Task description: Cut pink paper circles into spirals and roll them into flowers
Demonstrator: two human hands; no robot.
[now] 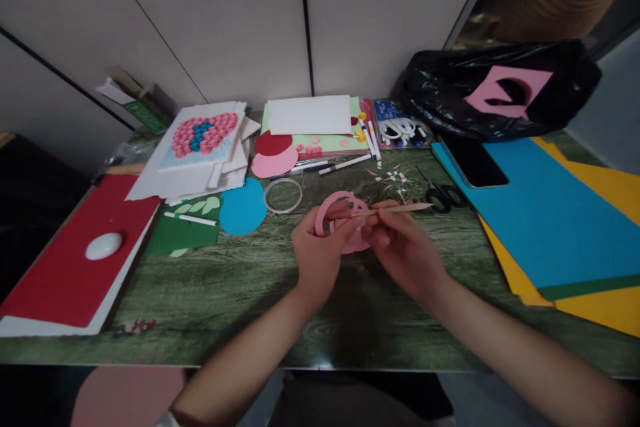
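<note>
My left hand (320, 253) is closed on a curling pink paper strip (323, 213), a spiral that loops up over the fingers and hangs between both hands. A slim pale wooden stick (407, 207), pointed at its right end, lies across the paper. My right hand (407, 250) pinches this stick between thumb and fingers, and its left end meets the paper at my left fingertips. Both hands are held above the dark green wood-grain table (240, 300). Beyond them lie a clear ring of tape (283, 195) and a blue paper circle (243, 207).
Black scissors (440, 197) and paper scraps (393, 177) lie beyond my right hand. Right are blue sheets (555, 213), a phone (477, 161) and a black plastic bag (435, 93). Left are red sheets (65, 253), a white oval object (104, 246) and a pink-and-blue flower picture (205, 137).
</note>
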